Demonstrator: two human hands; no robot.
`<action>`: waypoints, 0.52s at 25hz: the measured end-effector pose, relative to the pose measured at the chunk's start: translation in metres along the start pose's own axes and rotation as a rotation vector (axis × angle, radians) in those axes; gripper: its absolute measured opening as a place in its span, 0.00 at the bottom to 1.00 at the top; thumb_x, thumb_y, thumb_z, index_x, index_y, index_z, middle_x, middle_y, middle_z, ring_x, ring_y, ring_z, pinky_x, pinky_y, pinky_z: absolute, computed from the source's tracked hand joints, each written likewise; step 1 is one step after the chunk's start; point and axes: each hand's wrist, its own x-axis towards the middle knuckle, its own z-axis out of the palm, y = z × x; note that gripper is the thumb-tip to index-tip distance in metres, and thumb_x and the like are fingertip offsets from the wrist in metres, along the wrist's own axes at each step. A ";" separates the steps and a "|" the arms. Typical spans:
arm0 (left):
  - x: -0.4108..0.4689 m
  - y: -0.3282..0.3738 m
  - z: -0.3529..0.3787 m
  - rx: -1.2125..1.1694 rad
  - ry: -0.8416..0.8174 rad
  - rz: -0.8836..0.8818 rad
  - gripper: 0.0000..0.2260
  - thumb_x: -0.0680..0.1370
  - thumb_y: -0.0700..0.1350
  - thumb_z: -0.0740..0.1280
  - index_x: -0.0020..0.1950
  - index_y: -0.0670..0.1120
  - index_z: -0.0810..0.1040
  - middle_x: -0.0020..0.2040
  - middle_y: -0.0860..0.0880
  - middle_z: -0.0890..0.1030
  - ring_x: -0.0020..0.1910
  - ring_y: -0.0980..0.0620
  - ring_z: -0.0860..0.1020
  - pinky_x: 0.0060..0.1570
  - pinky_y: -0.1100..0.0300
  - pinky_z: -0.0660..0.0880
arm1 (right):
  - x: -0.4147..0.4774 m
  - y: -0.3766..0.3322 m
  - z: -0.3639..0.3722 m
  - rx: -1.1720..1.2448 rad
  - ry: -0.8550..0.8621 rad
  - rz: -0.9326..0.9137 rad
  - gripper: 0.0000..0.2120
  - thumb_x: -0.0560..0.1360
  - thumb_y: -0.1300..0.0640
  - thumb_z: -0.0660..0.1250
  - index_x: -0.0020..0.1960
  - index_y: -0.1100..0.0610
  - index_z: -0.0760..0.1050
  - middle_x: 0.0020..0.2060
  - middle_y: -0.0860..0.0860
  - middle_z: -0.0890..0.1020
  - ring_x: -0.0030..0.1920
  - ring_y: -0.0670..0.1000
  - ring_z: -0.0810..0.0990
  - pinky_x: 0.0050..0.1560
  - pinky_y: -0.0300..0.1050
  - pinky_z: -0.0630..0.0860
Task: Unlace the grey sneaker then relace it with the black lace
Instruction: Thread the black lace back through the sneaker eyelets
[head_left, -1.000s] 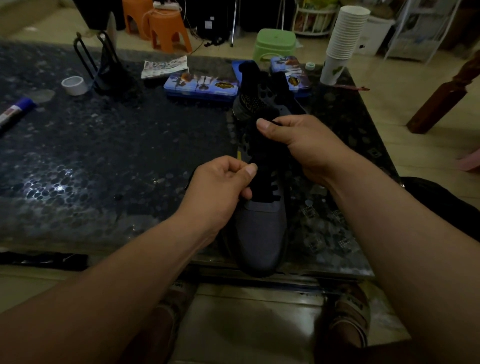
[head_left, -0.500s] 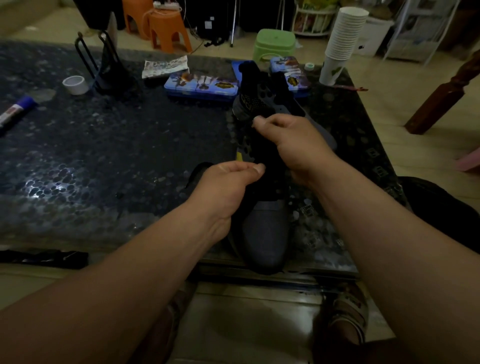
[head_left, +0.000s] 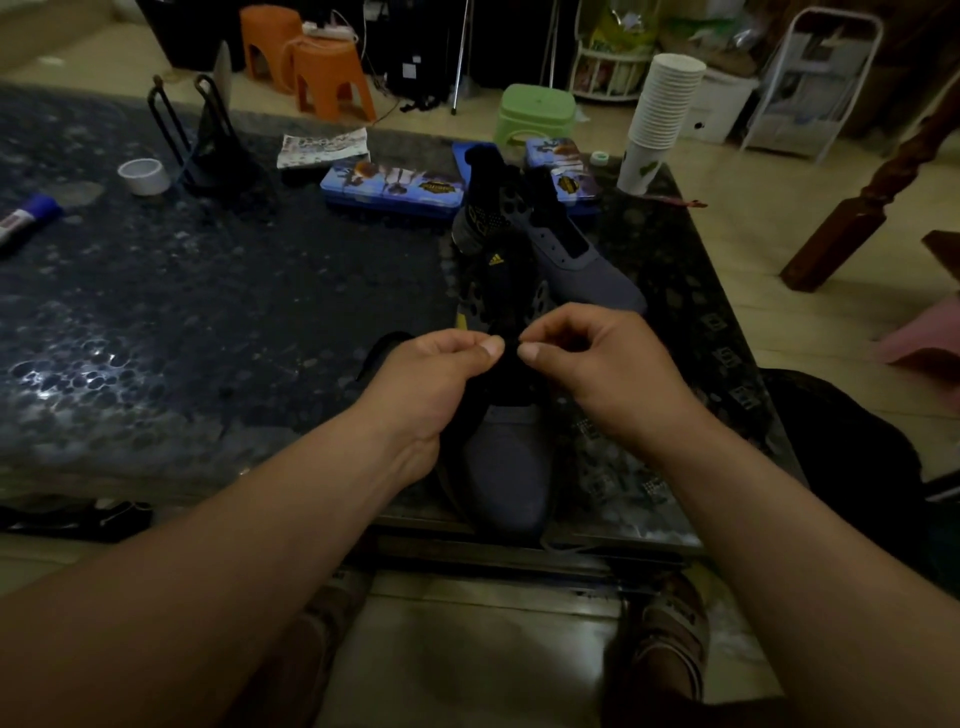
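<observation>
Now the right hand (head_left: 597, 364) has come nearer, down the grey sneaker (head_left: 511, 467), to meet the left hand (head_left: 436, 374). Both pinch the black lace (head_left: 511, 347) over its middle, its toe at the near edge of the tabletop (head_left: 208, 312); likely working one crossing.

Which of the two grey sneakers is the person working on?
The nearer grey fabric sneaker, toe toward the person: left hand and right hand pinch its black lace. The farther grey sneaker lies untouched behind.
</observation>
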 end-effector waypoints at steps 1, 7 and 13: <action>0.000 -0.001 -0.001 0.010 0.004 0.011 0.03 0.82 0.41 0.69 0.51 0.43 0.83 0.37 0.51 0.85 0.30 0.63 0.80 0.28 0.72 0.72 | 0.000 0.000 0.001 -0.016 0.021 0.000 0.02 0.77 0.58 0.75 0.49 0.54 0.84 0.40 0.48 0.85 0.38 0.41 0.81 0.39 0.32 0.76; 0.005 -0.011 -0.004 0.170 0.080 0.168 0.05 0.80 0.45 0.73 0.49 0.44 0.86 0.46 0.45 0.87 0.50 0.48 0.86 0.56 0.52 0.82 | 0.003 0.001 0.005 -0.062 0.014 0.060 0.02 0.76 0.54 0.77 0.47 0.51 0.84 0.39 0.47 0.86 0.40 0.42 0.83 0.41 0.37 0.79; 0.013 -0.019 -0.005 0.474 0.203 0.444 0.05 0.80 0.48 0.73 0.45 0.51 0.87 0.43 0.52 0.84 0.47 0.56 0.82 0.55 0.52 0.80 | 0.003 -0.005 0.009 -0.158 0.106 0.029 0.05 0.75 0.54 0.77 0.42 0.51 0.84 0.36 0.47 0.85 0.38 0.42 0.83 0.39 0.40 0.79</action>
